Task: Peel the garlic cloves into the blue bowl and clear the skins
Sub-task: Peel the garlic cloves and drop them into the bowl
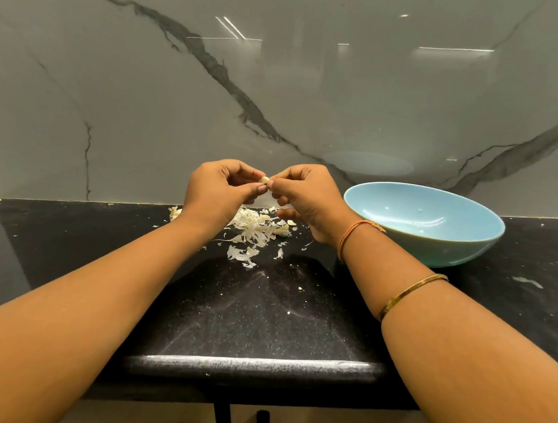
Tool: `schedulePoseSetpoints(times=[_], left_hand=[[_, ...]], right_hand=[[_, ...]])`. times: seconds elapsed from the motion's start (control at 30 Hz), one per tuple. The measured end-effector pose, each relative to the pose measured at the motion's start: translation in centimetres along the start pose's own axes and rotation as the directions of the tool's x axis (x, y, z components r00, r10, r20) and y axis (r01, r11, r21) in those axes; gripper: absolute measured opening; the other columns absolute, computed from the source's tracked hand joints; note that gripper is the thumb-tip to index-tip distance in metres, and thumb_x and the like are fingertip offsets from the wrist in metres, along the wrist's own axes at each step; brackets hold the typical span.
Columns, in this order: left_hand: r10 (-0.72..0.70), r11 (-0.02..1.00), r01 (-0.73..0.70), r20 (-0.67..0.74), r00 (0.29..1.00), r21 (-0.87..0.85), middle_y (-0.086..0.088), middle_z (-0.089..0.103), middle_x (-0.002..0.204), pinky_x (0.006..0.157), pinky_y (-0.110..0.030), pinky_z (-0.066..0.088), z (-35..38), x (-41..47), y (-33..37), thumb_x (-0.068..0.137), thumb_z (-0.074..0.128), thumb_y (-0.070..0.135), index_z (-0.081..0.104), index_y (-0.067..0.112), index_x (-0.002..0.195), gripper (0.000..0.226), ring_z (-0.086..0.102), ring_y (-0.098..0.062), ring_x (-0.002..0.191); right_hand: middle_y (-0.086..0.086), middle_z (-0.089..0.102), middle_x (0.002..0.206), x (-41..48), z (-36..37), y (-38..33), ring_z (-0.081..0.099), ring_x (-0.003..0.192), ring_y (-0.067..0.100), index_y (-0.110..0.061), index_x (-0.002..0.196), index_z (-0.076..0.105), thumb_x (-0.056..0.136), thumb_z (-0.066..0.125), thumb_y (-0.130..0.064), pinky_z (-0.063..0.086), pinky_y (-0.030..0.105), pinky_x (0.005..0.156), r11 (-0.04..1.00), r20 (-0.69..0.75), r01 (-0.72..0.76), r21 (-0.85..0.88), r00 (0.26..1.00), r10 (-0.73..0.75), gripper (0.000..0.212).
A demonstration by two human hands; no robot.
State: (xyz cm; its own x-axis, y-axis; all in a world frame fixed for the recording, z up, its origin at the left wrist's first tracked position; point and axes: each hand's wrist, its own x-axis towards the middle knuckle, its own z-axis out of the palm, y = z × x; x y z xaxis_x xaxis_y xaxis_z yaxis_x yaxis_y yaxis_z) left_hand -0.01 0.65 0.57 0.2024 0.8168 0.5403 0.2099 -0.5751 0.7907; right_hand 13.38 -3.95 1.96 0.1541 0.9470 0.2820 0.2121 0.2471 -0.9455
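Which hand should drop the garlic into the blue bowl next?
Probably the right hand. It pinches the garlic clove together with the left hand, and the blue bowl sits on its side. The left hand would have to reach across.

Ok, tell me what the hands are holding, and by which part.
A small pale garlic clove, held between both hands: the left hand pinches its left end, the right hand pinches its right end.

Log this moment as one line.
phase: peeling | left hand: pinches garlic clove | right hand: pinches garlic clove | skins: piled on counter | blue bowl: right of hands
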Motion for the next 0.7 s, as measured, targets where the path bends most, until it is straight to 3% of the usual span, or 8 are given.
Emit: schedulePoseSetpoints(times=[0.23,0.43,0.7], left_hand=[[-0.011,1.000,0.011,0.015,1.000,-0.011,-0.002,0.070,0.077,0.069,-0.025,0.058,0.0,-0.1,0.3,0.076,0.074,0.003,0.070,0.017,0.081,0.016,0.067,-0.017,0.071],[-0.118,0.976,0.130,0.074,0.990,-0.175,0.002,0.070,0.065,0.059,-0.014,0.052,0.2,-0.2,0.7,0.078,0.070,0.000,0.070,0.015,0.079,0.015,0.063,-0.007,0.059],[-0.216,0.889,0.245,0.117,0.969,-0.387,-0.005,0.066,0.080,0.062,-0.013,0.052,0.2,-0.2,0.6,0.084,0.063,0.002,0.067,0.004,0.095,0.012,0.061,-0.006,0.065]], right_hand=[[0.006,0.051,0.068,0.0,0.0,-0.1,0.048,0.063,0.012,-0.007,0.065,0.057,0.086,0.056,-0.001,0.045,0.015,0.044,0.999,-0.006,-0.010,-0.042,1.000,0.010,0.022],[0.007,0.048,0.064,0.2,-0.1,0.3,0.044,0.054,0.013,-0.001,0.077,0.057,0.083,0.058,-0.002,0.041,0.016,0.040,0.999,-0.049,-0.033,0.015,0.998,0.034,0.007],[0.006,0.047,0.064,0.7,-0.2,0.9,0.044,0.053,0.014,-0.007,0.067,0.052,0.082,0.060,-0.004,0.041,0.018,0.042,0.995,-0.071,-0.099,0.012,0.992,0.100,0.018]])
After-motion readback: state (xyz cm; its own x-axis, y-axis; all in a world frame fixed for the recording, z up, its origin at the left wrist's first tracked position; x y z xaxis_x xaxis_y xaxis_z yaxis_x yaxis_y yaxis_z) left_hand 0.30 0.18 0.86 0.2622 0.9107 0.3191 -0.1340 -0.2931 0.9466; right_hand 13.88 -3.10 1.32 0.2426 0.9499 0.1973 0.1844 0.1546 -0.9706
